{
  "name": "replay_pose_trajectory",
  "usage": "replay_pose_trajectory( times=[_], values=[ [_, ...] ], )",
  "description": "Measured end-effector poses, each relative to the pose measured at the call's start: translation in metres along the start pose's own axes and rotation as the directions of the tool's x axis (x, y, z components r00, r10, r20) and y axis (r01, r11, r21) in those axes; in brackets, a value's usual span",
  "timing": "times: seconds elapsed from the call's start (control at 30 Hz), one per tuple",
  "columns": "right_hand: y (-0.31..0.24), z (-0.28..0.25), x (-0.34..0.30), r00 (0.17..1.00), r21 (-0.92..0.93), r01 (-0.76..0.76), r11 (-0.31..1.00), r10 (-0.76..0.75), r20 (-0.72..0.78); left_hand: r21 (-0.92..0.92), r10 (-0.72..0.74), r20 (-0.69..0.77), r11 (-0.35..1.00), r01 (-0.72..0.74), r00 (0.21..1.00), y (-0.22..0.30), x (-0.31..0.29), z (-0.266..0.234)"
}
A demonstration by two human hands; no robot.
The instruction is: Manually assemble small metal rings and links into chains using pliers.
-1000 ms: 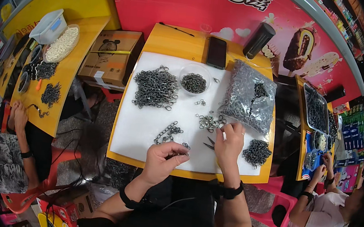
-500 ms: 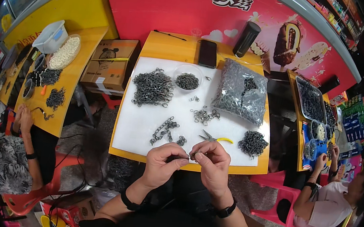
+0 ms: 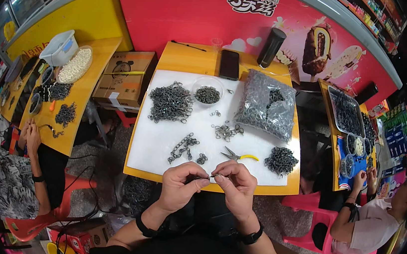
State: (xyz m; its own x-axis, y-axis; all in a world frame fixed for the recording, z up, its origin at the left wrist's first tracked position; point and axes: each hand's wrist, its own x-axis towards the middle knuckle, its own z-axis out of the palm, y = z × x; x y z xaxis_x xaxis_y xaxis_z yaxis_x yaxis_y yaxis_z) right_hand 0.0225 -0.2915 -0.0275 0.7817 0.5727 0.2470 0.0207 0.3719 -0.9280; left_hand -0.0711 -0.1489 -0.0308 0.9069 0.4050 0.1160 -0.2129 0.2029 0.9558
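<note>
Now the right hand (image 3: 236, 190) joins the left (image 3: 178, 187), pliers (image 3: 234, 156) uncovered.

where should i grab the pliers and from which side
Probably by the yellow handle, the right hand coming from the right: the pliers lie on the white sheet, parted jaws pointing left, handle rightward.

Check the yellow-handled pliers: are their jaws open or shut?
Open: the pliers lie on the white sheet with their two dark tips spread apart, white showing between them.
</note>
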Motion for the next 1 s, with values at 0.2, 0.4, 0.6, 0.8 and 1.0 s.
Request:
replay_pose_trajectory(
  times=[0.2,0.4,0.6,0.8,1.0],
  values=[
    [-0.008,0.0,0.001,1.0,-0.068,0.026,0.997,-0.026,-0.005,-0.053,0.004,0.006,0.999,-0.004,1.0,0.003,0.005,0.005],
    [-0.006,0.008,-0.004,0.961,-0.386,0.278,0.88,-0.251,0.119,-0.003,-0.026,-0.182,1.0,0.026,0.983,-0.011,0.001,-0.003],
    [-0.022,0.007,-0.007,0.72,-0.727,0.642,0.243,-0.518,0.462,-0.572,-0.215,-0.039,0.806,0.155,0.976,-0.025,0.008,-0.007],
    [-0.027,0.002,-0.01,0.64,-0.731,0.681,-0.038,-0.453,0.62,-0.603,-0.219,-0.023,0.781,0.161,0.976,-0.031,0.01,-0.002],
    [-0.031,0.016,0.001,0.823,-0.673,0.542,0.504,-0.479,0.305,-0.516,-0.149,-0.006,0.847,0.125,0.989,-0.017,0.006,-0.005]
  ],
)
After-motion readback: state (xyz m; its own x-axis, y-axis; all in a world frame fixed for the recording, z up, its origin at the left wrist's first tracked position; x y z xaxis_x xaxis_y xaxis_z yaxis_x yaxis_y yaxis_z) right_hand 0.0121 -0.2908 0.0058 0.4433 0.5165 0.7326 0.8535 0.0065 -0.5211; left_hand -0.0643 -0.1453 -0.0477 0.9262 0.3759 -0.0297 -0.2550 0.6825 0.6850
